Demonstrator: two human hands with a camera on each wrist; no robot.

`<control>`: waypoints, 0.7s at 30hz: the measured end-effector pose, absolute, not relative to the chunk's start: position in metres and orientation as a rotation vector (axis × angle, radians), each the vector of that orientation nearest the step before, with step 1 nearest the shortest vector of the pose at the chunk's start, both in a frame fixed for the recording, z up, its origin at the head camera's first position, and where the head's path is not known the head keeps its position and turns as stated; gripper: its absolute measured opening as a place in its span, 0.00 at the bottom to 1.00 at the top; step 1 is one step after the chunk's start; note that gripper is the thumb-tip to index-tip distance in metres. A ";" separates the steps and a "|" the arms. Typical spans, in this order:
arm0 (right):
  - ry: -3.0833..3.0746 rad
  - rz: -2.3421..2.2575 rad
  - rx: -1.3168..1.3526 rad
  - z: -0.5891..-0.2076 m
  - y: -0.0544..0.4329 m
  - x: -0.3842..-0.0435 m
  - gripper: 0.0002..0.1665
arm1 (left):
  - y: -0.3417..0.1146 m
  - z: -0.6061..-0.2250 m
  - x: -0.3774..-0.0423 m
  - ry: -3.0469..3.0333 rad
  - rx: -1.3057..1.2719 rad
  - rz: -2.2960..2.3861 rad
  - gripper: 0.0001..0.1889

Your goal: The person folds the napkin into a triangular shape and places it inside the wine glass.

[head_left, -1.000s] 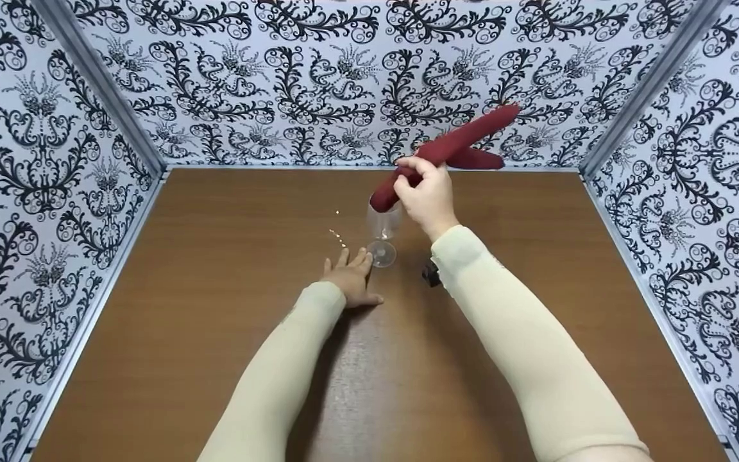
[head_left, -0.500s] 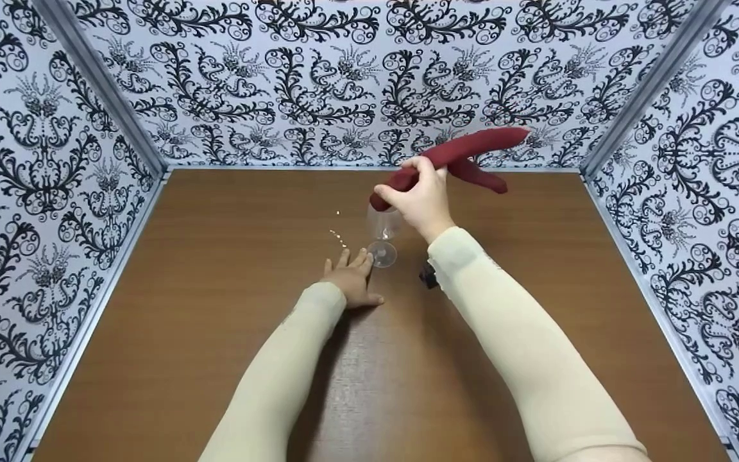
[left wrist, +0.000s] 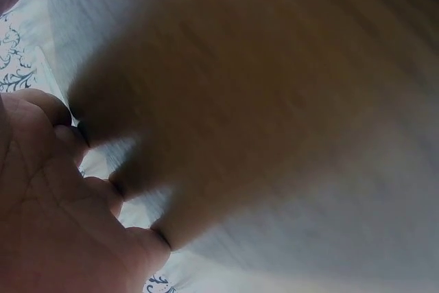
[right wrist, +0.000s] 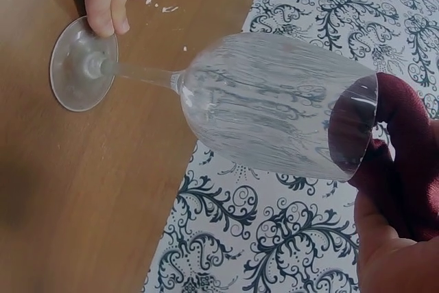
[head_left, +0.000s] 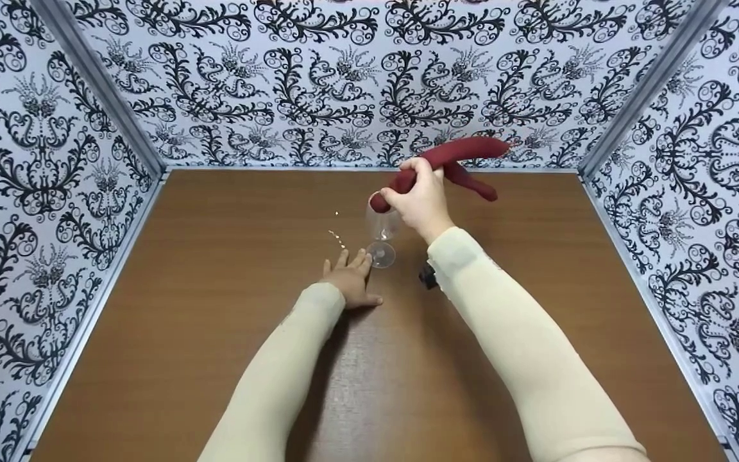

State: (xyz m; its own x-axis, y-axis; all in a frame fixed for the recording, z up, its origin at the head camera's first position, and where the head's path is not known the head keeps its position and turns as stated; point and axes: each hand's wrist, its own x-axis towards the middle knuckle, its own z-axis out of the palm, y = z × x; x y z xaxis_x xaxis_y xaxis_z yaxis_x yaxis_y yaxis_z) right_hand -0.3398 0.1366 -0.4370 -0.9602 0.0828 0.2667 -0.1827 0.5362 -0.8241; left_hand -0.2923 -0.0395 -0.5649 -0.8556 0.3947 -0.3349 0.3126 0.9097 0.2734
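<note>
A clear wine glass (right wrist: pixel 267 101) stands upright on the wooden table. My left hand (head_left: pixel 349 282) lies flat beside it, fingers spread, with fingertips on the edge of the round glass foot (right wrist: pixel 79 94). The left wrist view shows its palm and fingers pressed down. Over the rim, my right hand (head_left: pixel 424 196) pinches a dark red knitted cloth (head_left: pixel 466 151) between thumb and fingers. One end of the cloth (right wrist: pixel 405 101) dips inside the glass mouth. Two long ends trail out behind the hand to the right.
Several small white bits (head_left: pixel 337 240) lie on the tabletop (head_left: pixel 228 256) left of the glass. Patterned walls (head_left: pixel 344 83) close in the table at the back and both sides. A small black device (head_left: pixel 428 277) hangs under the right wrist.
The right hand has turned slightly and slid nearer the glass rim. The trailing cloth ends have dropped lower. The left hand and the glass stay in place.
</note>
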 end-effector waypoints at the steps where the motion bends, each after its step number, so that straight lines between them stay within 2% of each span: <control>1: -2.505 1.384 0.088 -0.437 0.137 -0.340 0.32 | -0.039 -0.565 -0.292 2.683 0.519 0.296 0.55; 21: -2.529 1.293 0.130 -0.451 0.130 -0.342 0.29 | -0.039 -0.576 -0.300 2.671 0.493 0.305 0.58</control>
State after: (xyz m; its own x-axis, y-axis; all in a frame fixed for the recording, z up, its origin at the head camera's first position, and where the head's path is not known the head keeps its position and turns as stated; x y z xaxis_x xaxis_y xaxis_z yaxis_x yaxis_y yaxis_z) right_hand -0.3415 0.1302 -0.4505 -0.9519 0.0537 0.3016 -0.2131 0.5913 -0.7778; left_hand -0.3000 -0.0388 -0.5761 -0.8555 0.3823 -0.3493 0.2939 0.9138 0.2805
